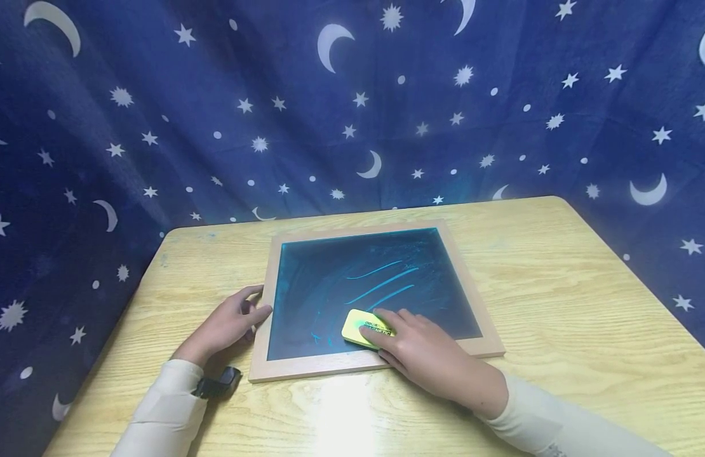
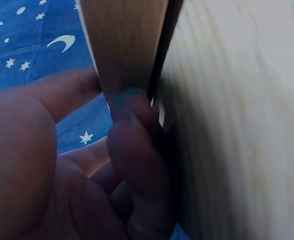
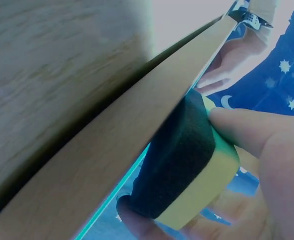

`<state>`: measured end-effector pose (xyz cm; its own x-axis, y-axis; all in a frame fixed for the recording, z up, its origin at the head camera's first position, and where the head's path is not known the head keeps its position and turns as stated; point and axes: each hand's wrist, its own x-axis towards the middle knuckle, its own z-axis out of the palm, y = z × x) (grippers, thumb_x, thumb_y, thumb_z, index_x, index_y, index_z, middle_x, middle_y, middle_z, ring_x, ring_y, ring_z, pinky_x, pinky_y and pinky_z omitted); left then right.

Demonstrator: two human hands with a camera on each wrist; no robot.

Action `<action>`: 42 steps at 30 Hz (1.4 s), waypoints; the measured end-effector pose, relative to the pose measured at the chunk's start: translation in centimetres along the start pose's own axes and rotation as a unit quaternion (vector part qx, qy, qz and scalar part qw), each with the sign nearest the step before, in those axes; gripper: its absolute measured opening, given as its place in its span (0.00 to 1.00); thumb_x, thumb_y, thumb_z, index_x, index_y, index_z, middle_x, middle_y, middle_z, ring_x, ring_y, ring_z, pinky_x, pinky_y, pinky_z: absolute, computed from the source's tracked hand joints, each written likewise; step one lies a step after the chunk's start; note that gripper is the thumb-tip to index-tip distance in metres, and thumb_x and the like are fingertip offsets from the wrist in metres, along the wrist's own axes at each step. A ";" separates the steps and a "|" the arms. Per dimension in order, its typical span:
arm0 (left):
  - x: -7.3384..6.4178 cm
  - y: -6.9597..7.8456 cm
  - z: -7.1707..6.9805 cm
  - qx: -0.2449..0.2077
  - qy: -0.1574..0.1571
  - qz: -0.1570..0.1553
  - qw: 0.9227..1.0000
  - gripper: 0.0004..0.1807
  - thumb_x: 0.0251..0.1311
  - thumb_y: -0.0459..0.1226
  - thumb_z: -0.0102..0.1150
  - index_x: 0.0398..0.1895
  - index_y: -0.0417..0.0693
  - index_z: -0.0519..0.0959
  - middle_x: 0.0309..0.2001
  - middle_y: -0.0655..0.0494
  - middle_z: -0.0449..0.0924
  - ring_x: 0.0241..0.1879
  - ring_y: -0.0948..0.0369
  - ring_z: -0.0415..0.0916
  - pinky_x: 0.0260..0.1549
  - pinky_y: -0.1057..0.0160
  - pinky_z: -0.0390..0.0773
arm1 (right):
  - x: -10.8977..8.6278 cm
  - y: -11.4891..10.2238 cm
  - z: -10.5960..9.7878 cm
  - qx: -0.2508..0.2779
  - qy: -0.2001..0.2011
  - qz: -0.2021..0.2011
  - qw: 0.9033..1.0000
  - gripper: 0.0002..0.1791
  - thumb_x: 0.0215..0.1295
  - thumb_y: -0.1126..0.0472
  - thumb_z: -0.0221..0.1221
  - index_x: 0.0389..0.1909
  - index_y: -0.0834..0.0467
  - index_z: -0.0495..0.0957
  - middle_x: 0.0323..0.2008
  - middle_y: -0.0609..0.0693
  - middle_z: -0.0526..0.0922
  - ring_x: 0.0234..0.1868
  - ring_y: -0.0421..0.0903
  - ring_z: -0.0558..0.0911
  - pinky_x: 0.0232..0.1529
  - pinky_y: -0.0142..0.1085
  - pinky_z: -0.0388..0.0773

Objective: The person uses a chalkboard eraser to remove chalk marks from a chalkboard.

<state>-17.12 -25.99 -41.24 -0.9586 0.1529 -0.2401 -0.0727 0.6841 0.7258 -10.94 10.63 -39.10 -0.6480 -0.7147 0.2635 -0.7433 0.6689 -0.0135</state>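
Observation:
A wood-framed blackboard (image 1: 307, 292) lies on the table, with several bright blue chalk strokes and faint smears on its dark surface. My right hand (image 1: 423, 352) grips a yellow board eraser (image 1: 355, 327) over the lower part of the board. In the right wrist view, the dark felt side of the eraser (image 3: 179, 155) faces the board, thumb on one side and fingers on the other. At the board's left edge, my left hand (image 1: 227, 327) pinches the wooden frame (image 1: 262, 343). The left wrist view shows its thumb and fingers around the frame's side (image 2: 124, 40).
A light wood-grain table (image 1: 558, 304) extends around the board on all sides. Behind and beside it hangs a dark blue curtain (image 1: 295, 127) with white moons and stars. A black strap device (image 1: 218, 384) sits on the left wrist, close above the table.

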 end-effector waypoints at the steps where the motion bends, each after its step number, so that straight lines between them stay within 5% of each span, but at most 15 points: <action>1: 0.0 0.0 0.0 0.002 0.001 0.001 1.000 0.39 0.71 0.49 0.56 0.77 0.40 0.56 0.32 0.50 0.75 0.24 0.58 0.74 0.24 0.61 0.76 | -0.1 0.1 0.0 0.002 -0.001 0.002 1.000 0.24 0.65 0.55 0.67 0.62 0.45 0.78 0.60 0.56 0.78 0.46 0.49 0.81 0.40 0.42 0.81; 42: -0.1 0.1 0.0 -0.005 -0.003 0.007 1.000 0.39 0.71 0.47 0.57 0.77 0.37 0.55 0.30 0.51 0.73 0.24 0.58 0.74 0.22 0.61 0.76 | -2.8 7.3 -0.9 0.011 0.018 0.134 0.991 0.24 0.65 0.62 0.65 0.63 0.52 0.78 0.55 0.65 0.79 0.52 0.64 0.82 0.46 0.56 0.82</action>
<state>-17.05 -25.96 -41.13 -0.9580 0.1660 -0.2339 -0.0629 0.6742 0.7359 -14.40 17.70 -39.09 -0.8163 -0.5044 0.2816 -0.5492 0.8287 -0.1078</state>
